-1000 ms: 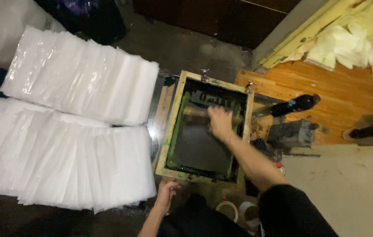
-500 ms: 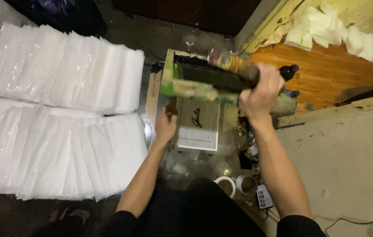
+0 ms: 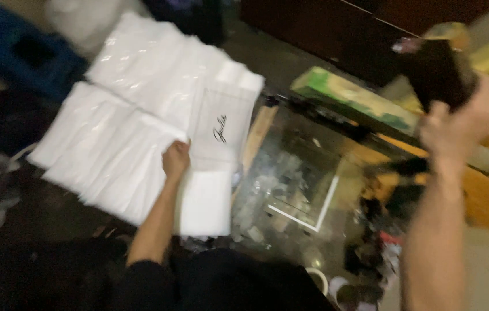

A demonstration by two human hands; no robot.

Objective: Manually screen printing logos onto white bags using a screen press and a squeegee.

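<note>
Head view | left hand (image 3: 175,160) grip closed on printed white bag (image 3: 221,135) | right hand (image 3: 457,126) grip clasps dark squeegee (image 3: 437,72)

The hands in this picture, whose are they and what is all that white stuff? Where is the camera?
The camera sits on a person's head and looks down, so both arms you see belong to that person. The picture is blurry because the head is moving.

The left hand holds a white plastic bag with dark printed writing and carries it over the rows of white bags that lie overlapping like roof tiles on a dark surface.

The right hand is raised and grips something dark, which looks like the squeegee handle, next to the lifted green-edged screen printing frame.

Under the frame lies a shiny glass printing bed with white corner lines, probably showing where a bag should sit. Near the bottom is a small round white pot, too blurred to say more.
</note>
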